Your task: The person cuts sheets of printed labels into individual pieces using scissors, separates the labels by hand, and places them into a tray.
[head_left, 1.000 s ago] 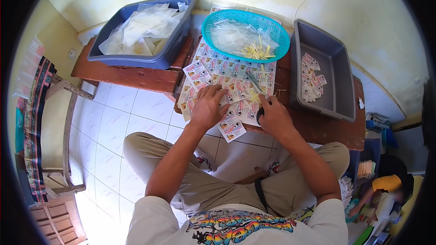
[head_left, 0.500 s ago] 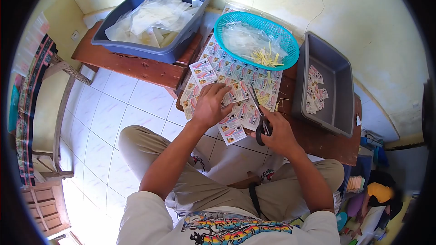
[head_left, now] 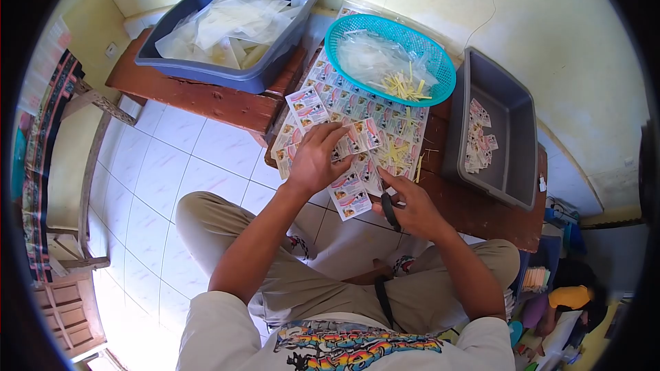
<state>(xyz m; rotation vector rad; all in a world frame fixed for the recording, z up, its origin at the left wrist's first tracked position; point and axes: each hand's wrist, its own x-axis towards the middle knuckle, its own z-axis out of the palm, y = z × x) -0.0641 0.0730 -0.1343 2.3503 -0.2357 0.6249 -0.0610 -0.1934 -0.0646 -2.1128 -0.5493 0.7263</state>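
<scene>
My right hand (head_left: pixel 416 207) grips black-handled scissors (head_left: pixel 390 213). Their blades point up and left towards the printed paper and are hard to make out. Under the curled fingers and thumb of my left hand (head_left: pixel 317 159) is a strip of printed labels (head_left: pixel 363 135), whose end sticks out to the right. Another label strip (head_left: pixel 350 196) hangs below that hand, over the table edge, and one more label piece (head_left: pixel 306 106) lies beyond its fingers. A larger label sheet (head_left: pixel 328 81) spreads beneath. Thin yellowish paper offcuts (head_left: pixel 393 154) lie between the hands.
A turquoise basket (head_left: pixel 450 82) holds clear plastic bags and yellowish strips. The grey bin (head_left: pixel 512 130) at right contains cut labels (head_left: pixel 479 139). At left, a blue-grey tub (head_left: pixel 206 77) of translucent sheets rests on a wooden bench (head_left: pixel 199 104). Another person (head_left: pixel 574 295) is at lower right.
The scissors in my right hand have swung down and left, their blades now less visible and nearer the label strips. My left hand stays nearly in place.
</scene>
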